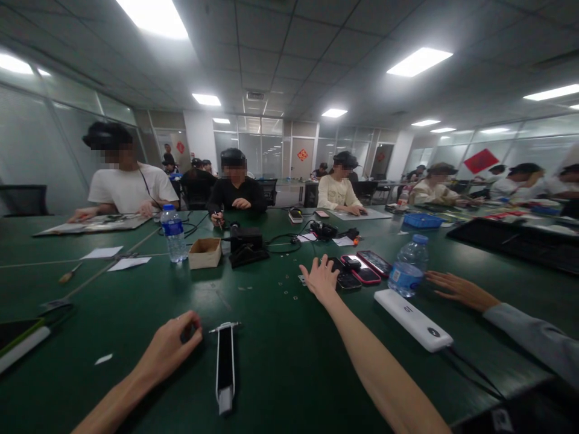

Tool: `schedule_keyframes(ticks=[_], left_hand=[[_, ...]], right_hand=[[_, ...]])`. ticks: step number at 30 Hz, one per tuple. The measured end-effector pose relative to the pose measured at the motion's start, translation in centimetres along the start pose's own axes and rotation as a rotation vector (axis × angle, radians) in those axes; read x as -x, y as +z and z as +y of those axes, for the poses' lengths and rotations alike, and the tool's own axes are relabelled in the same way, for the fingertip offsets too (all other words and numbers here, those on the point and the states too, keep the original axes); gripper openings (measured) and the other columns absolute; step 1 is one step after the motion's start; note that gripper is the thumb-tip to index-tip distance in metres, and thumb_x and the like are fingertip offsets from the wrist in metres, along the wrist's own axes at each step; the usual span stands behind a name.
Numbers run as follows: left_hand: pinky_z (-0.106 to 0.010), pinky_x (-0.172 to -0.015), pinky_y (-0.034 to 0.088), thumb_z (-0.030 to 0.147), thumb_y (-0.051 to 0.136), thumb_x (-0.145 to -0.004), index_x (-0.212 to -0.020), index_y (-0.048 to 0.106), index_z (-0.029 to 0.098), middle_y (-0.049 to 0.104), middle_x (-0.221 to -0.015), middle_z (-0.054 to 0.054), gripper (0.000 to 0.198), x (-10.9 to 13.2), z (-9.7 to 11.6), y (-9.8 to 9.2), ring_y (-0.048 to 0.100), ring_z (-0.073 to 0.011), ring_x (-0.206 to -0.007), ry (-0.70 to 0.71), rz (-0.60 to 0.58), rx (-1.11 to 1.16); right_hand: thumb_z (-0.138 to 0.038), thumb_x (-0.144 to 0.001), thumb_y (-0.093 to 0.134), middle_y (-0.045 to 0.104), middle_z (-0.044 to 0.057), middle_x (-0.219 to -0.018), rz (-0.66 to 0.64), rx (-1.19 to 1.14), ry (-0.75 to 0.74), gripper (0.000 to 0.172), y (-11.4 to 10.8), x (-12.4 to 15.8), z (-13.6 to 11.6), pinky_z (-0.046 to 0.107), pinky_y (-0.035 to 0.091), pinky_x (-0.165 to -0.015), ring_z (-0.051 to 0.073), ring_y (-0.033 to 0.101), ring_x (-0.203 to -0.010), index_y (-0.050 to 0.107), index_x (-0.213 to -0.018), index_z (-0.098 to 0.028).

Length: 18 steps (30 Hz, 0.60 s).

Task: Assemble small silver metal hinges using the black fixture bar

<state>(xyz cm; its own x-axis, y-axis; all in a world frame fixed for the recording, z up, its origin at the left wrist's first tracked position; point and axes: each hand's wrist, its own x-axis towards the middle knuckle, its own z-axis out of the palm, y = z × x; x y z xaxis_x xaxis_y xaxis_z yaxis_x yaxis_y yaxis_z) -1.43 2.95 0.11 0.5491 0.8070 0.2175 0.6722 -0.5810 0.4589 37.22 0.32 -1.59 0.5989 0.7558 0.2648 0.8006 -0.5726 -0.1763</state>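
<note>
My left hand (pixel 174 342) rests low over the green table (pixel 280 374), its fingers curled round to meet the thumb in a loop. Anything pinched at the fingertips is too small to make out. Just right of it lies a narrow white-framed tool (pixel 225 361) with a black middle and a thin metal crosspiece on top. Farther forward, my right hand (pixel 321 278) is spread palm down with fingers apart. It is at the left edge of a dark phone (pixel 347 278), among small metallic pieces (pixel 286 292). Whether it touches the phone I cannot tell.
Red-edged phones (pixel 375 263), a water bottle (pixel 409 265) and a white power bank (pixel 412 319) stand right of my arm. Another person's hand (pixel 461 290) lies beyond them. A small box (pixel 205 253) and second bottle (pixel 174 234) are ahead left. People sit opposite.
</note>
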Motion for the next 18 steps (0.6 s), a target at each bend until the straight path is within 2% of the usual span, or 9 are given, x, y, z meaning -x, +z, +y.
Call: schedule_keyframes(ticks=[4, 9, 18], left_hand=[[-0.03, -0.065, 0.045, 0.042, 0.045, -0.076, -0.079, 0.058, 0.019, 0.063, -0.076, -0.004, 0.026, -0.09, 0.16, -0.08, 0.059, -0.0208, -0.07, 0.003, 0.003, -0.034], [-0.029, -0.064, 0.046, 0.043, 0.048, -0.074, -0.078, 0.059, 0.02, 0.065, -0.077, -0.004, 0.026, -0.16, 0.21, -0.08, 0.059, -0.0212, -0.072, -0.014, 0.006, 0.001], [-0.03, -0.064, 0.046, 0.045, 0.046, -0.074, -0.078, 0.059, 0.02, 0.064, -0.074, -0.003, 0.028, -0.17, 0.26, -0.17, 0.059, -0.0214, -0.069, -0.001, 0.006, -0.021]], right_hand=[[-0.065, -0.088, 0.014, 0.016, 0.023, -0.147, -0.006, 0.013, -0.003, 0.078, -0.1, -0.14, -0.04, 0.058, 0.024, -0.092, 0.041, 0.021, -0.127, 0.033, -0.139, -0.009], [-0.068, -0.086, 0.012, 0.007, 0.021, -0.15, -0.07, -0.008, 0.003, 0.082, 0.23, -0.51, 0.08, 0.06, 0.021, -0.094, 0.041, 0.015, -0.129, 0.028, -0.142, -0.01], [-0.068, -0.086, 0.014, 0.008, 0.022, -0.149, -0.094, -0.002, 0.004, 0.082, 0.02, -0.7, 0.28, 0.06, 0.022, -0.093, 0.042, 0.017, -0.128, 0.027, -0.142, -0.009]])
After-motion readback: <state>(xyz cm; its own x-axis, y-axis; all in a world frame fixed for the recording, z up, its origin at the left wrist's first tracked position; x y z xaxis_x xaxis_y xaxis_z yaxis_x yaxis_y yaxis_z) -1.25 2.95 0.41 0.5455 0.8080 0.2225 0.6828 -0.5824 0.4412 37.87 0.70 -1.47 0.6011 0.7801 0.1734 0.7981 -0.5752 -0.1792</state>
